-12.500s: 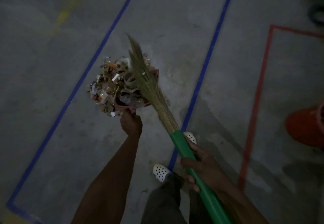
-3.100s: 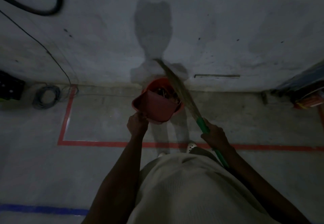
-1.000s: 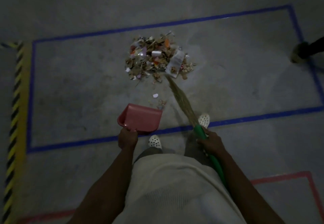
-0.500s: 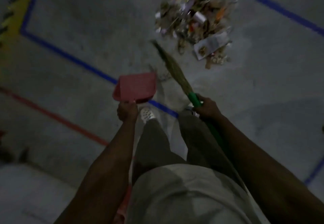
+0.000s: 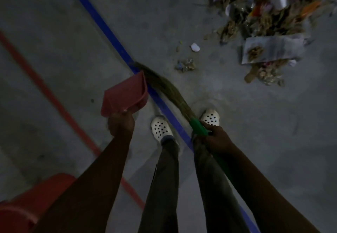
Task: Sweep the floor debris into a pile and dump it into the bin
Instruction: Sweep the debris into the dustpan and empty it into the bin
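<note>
The heap of paper scraps and dry litter (image 5: 264, 22) lies on the grey concrete floor (image 5: 54, 32) ahead and right of the right hand (image 5: 216, 137), the nearer one, whose fingers are clenched round the green handle of the straw-bristled broom (image 5: 164, 88); its long axis slants forward-left from them, tip away from the heap, beside the pink plastic dustpan (image 5: 124, 95). The left hand (image 5: 121, 125), arm outstretched, seems in the dim view to clasp the dustpan's rear edge, the red plastic bin (image 5: 27, 205) behind and left of it.

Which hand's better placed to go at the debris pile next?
Right. The right hand grips the broom, and the debris pile lies ahead on that side. The left hand holds the dustpan, farther from it.
</note>
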Demonstrator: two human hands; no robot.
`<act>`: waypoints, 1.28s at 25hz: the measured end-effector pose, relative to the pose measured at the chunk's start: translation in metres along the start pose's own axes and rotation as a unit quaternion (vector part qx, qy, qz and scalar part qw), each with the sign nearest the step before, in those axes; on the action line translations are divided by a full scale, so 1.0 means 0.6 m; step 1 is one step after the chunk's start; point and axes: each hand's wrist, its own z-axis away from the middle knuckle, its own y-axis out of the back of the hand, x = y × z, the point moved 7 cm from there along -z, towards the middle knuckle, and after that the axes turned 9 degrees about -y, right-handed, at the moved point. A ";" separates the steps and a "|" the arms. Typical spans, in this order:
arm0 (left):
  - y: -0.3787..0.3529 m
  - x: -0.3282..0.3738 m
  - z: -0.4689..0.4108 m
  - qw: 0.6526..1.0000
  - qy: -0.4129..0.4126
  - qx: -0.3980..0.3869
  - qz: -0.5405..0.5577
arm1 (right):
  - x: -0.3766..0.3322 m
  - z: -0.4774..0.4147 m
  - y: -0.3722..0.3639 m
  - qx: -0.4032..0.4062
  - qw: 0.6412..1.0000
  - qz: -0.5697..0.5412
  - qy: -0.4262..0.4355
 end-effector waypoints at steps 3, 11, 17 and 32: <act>-0.025 -0.017 0.030 0.998 -0.012 -0.050 -0.027 | 0.096 -0.055 0.036 0.083 0.983 -0.147 -0.078; 0.007 0.026 0.113 0.996 -0.012 -0.069 0.047 | -0.030 0.214 -0.016 0.033 0.975 -0.217 -0.011; 0.004 0.048 0.089 0.999 -0.029 -0.015 0.013 | -0.131 0.041 0.003 -0.010 0.991 -0.129 0.010; -0.004 0.136 0.041 0.997 -0.045 -0.010 0.061 | -0.180 0.055 0.028 -0.017 0.975 -0.220 0.013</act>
